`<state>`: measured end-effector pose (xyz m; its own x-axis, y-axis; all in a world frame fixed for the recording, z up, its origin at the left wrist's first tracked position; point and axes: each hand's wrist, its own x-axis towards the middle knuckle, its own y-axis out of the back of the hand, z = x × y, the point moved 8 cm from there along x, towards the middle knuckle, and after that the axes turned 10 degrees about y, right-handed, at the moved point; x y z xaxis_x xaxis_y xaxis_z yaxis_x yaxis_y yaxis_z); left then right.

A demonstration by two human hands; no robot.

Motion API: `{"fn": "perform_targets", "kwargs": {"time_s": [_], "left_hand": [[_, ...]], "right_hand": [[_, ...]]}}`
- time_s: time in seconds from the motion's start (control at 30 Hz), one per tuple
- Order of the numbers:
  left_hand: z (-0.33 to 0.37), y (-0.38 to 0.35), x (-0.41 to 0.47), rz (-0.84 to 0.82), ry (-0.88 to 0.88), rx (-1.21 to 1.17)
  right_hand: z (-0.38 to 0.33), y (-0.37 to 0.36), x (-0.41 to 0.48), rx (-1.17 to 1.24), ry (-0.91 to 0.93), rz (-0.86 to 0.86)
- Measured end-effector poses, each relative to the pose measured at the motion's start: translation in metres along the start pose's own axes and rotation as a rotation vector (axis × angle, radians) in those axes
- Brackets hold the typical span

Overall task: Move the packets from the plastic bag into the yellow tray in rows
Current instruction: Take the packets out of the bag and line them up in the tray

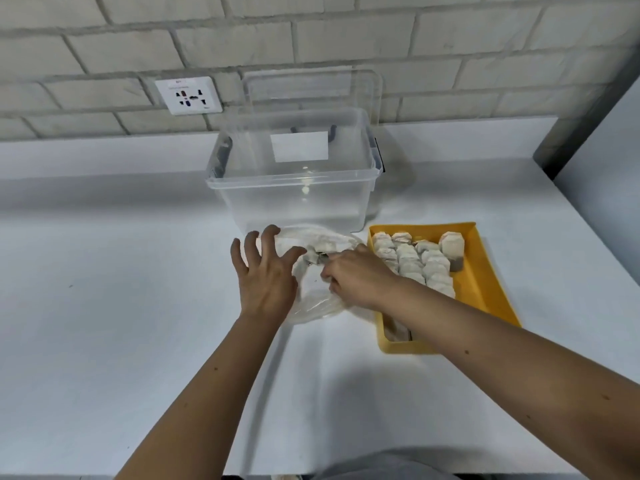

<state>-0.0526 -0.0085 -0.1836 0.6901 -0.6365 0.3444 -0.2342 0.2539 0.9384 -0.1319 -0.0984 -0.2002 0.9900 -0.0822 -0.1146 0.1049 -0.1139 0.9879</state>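
A crumpled clear plastic bag [313, 306] lies on the white table just left of the yellow tray [485, 282]. Several pale packets [419, 261] lie in rows in the tray, one more [452, 245] standing at the back right. My left hand [266, 271] hovers over the bag's left side, fingers spread and slightly bent, holding nothing. My right hand [356, 277] reaches into the bag's mouth with its fingers curled round a packet [317, 258] there. The rest of the bag's contents is hidden by my hands.
An open clear plastic box [294, 199] stands right behind the bag, its lid [311, 88] leaning on the brick wall. A wall socket [188, 95] is at the back left. White table stretches to the left and front.
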Motion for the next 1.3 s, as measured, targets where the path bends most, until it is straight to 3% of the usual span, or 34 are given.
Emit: {"fn": "perform_targets", "kwargs": {"time_s": [0.23,0.4,0.57,0.73,1.1,1.3], "left_hand": [[-0.018,-0.012,0.004,-0.338,0.210,-0.168],[-0.015,0.026,-0.001,-0.170,0.179,-0.324],[-0.008,0.016,-0.014,-0.229,0.188,-0.381],[-0.009,0.009,-0.011,-0.266,0.193,-0.397],[-0.018,0.012,-0.008,-0.261,0.185,-0.329],[-0.020,0.028,-0.004,-0.059,0.168,-0.423]], "right_hand": [[0.013,0.009,0.005,-0.126,-0.082,-0.029],[0.028,0.034,-0.005,-0.101,-0.147,0.105],[0.035,0.017,0.003,-0.089,-0.140,-0.032],[0.029,0.021,0.014,-0.053,-0.125,0.086],[0.020,0.015,0.031,-0.235,-0.177,0.115],[0.032,0.043,0.010,0.141,-0.162,0.271]]}}
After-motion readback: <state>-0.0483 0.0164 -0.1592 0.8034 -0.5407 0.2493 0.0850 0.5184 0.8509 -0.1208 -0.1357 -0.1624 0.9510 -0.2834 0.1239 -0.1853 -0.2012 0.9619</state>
